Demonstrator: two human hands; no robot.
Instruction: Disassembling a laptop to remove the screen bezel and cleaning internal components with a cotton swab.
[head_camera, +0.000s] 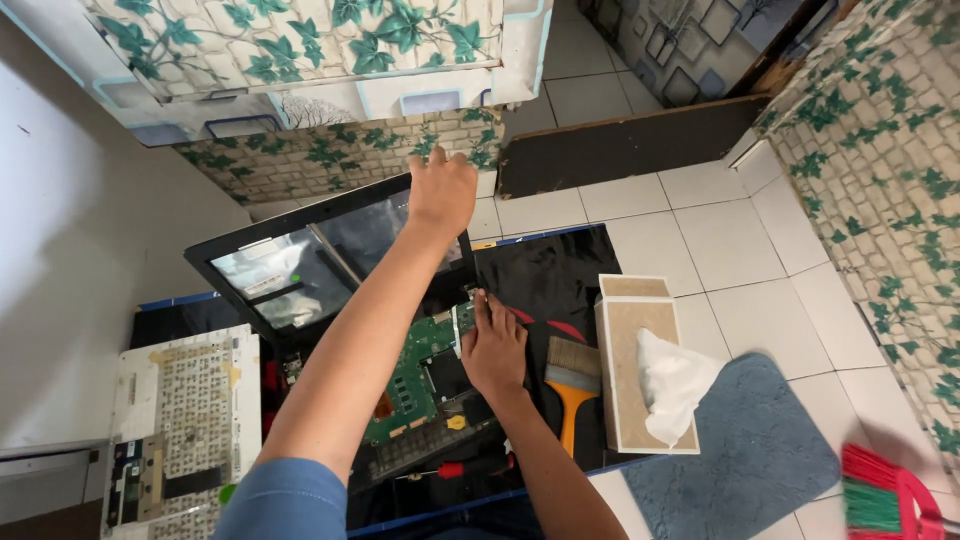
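The opened laptop (390, 330) lies on a black mat (560, 280) on the tiled floor. Your left hand (441, 192) grips the top edge of its raised screen (300, 270), fingers curled over it; your right hand (493, 350) presses flat, fingers together, on the green motherboard (415, 375). A paintbrush (572, 385) lies just beside the right hand, next to a tissue box (640, 365).

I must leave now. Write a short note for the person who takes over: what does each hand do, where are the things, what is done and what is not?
Left hand: holds the top edge of the laptop lid, keeping it upright.
Right hand: fingers press on the green board inside the open laptop base.
Nearby: brush and tissue box to the right, red screwdriver in front, removed keyboard panel to the left.
Done: keyboard panel off, board exposed.
Left: board sits in the base; lid attached.
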